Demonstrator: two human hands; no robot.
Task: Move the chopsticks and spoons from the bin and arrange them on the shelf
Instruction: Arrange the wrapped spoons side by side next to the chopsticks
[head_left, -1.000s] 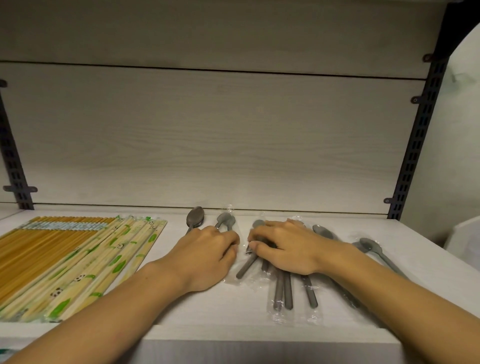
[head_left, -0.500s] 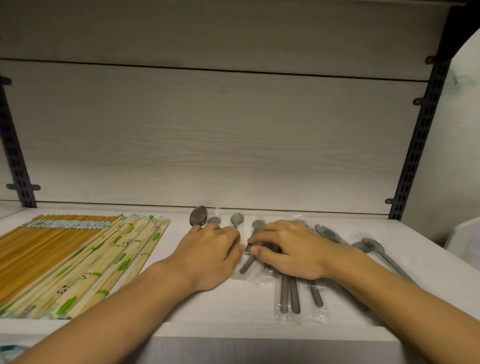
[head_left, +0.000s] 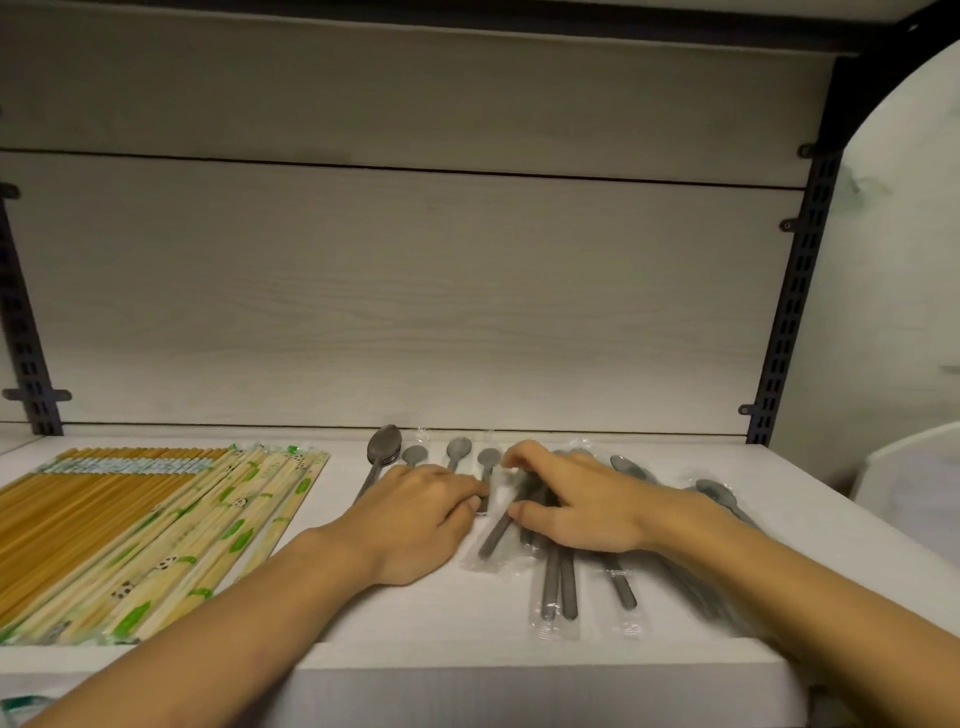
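Grey spoons, most of them sealed in clear plastic sleeves, lie in a loose overlapping heap on the right half of a pale wood-grain shelf, handles toward the front edge. A short row of spoons has been set side by side near the back of the shelf at centre, bowls toward the rear panel; the leftmost, a darker unwrapped spoon, lies just beside them.

The left hand lies palm down on the handles of this row, fingers bent over them. Whether it holds one cannot be told. The right hand rests on the heap, its fingers curled round a wrapped spoon that slants toward the front left; thumb and fingertips of the two hands nearly meet.

On the left half of the shelf, chopsticks are laid flat in parallel: bare yellow-brown chopsticks at the far left, and touching them on the right, paper-wrapped chopsticks with green panda print.

The rear panel is of the same pale wood grain, crossed by one dark horizontal seam. Black slotted uprights stand at the left and right edges. An upper shelf closes the top. A white curved object stands beyond the right upright.
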